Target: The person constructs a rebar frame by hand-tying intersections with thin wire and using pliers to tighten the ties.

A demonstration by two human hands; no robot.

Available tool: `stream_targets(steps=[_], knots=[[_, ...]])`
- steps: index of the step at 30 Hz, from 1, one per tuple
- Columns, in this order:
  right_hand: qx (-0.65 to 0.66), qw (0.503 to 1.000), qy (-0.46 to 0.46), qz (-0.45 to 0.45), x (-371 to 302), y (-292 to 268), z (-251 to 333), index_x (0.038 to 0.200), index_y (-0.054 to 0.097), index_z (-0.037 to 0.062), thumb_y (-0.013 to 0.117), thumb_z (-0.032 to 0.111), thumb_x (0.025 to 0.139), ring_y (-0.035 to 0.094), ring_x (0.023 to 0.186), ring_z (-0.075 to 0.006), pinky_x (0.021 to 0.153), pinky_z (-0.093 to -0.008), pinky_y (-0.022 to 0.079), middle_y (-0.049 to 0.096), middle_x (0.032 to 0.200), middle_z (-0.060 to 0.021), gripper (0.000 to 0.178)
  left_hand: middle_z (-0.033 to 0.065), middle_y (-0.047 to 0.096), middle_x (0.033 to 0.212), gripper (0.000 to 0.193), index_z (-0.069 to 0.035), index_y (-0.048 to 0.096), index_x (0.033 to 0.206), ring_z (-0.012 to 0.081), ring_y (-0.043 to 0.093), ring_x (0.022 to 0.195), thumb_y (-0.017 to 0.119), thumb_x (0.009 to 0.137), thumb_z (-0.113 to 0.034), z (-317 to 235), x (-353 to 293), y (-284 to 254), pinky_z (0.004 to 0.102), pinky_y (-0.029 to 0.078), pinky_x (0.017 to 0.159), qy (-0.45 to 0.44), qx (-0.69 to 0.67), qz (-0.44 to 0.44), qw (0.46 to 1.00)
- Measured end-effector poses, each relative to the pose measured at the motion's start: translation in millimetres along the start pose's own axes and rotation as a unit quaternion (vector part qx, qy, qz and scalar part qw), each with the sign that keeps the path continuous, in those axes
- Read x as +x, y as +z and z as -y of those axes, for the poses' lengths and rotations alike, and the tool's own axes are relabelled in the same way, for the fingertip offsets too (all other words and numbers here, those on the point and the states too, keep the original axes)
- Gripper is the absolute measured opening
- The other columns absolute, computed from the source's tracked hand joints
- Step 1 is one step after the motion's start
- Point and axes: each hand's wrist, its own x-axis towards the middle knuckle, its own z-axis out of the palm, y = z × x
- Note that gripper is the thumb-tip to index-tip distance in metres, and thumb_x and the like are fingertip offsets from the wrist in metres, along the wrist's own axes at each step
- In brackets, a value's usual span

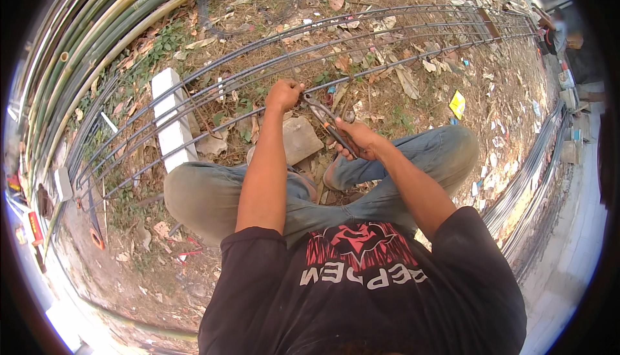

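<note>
Head view: pincers [314, 104] are gripped by the right hand [361, 140], their tips beside the nearest steel bar [326, 85] — where the left hand [284, 95], curled — its hold cannot be told — could be nipped by a slip.

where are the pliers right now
In the head view, the pliers are just above and right of centre, their handles in the right hand and their tips by the nearest steel rod, close to the left hand.

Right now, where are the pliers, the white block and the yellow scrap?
Pliers [327, 124], head view: on a handle.
White block [173, 136], head view: on its face.
Yellow scrap [457, 105], head view: near its centre.
</note>
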Motion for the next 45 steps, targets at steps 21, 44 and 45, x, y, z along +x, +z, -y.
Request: stream_targets(steps=[21,44,45], knots=[[0.193,0.971,-0.03,0.141,-3,6,-3,0.108,0.06,-0.0042,0.06,0.04,0.099,0.066,0.066,-0.0161,0.054,-0.0297,0.052,0.069,0.082,-0.0109,0.045,0.0173,0.074,0.094,0.035,-0.001,0.074,0.101,0.0285,0.071,0.081,0.066,0.093,-0.034,-14,-41,2,0.0434,0.052,0.076,0.044,-0.196,-0.329,0.923],[0.073,0.993,-0.066,0.067,10,15,-16,0.114,0.058,-0.0065,0.07,0.041,0.091,0.072,0.074,-0.0251,0.06,-0.0359,0.057,0.071,0.087,-0.0163,0.054,0.0133,0.071,0.118,0.045,-0.002,0.057,0.136,0.0263,0.071,0.096,0.042,0.106,-0.032,-7,-70,-15,0.0388,0.057,0.08,-0.2,-0.292,0.203,0.913],[0.004,0.997,-0.07,0.034,7,19,-14,0.113,0.056,-0.0062,0.076,0.042,0.086,0.073,0.081,-0.0289,0.065,-0.0392,0.057,0.071,0.09,-0.0184,0.059,0.0133,0.071,0.118,0.045,-0.002,0.057,0.136,0.0263,0.071,0.096,0.042,0.106,-0.032,-4,-70,-11,0.0388,0.057,0.08,-0.206,-0.291,0.202,0.912]])
